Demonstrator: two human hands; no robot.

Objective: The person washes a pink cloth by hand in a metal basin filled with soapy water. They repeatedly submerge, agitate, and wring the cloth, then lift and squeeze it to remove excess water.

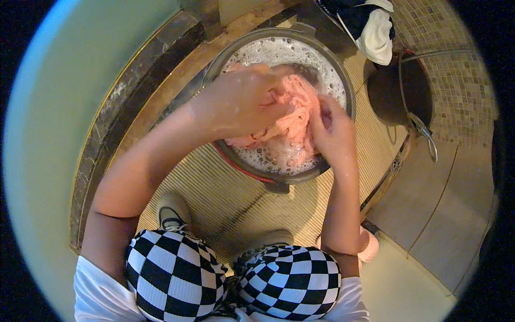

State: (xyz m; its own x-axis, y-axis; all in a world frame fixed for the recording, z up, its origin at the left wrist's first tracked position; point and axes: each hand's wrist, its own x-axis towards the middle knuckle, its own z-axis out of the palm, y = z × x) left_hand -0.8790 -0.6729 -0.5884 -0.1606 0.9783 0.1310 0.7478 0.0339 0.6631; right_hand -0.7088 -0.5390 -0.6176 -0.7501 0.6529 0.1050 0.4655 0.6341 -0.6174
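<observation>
A wet pink cloth (299,106) is bunched up between my two hands, its lower folds lying in soapy water. My left hand (245,98) reaches across from the left and grips the bunched fabric; some of its fingers are hidden in the folds. On the opposite side my right hand (334,126) holds the cloth between thumb and fingers. Both hands are over a round dark basin (349,80) with a handle at its front. White suds (277,48) float on the water around the cloth.
A dark bucket (386,96) stands right of the basin, a shower hose and metal shower head (426,135) beside it. White and dark clothes (376,34) hang at the upper right. Ribbed floor tiles (193,169), a floor drain (396,163) and pink slippers (368,243) are around me.
</observation>
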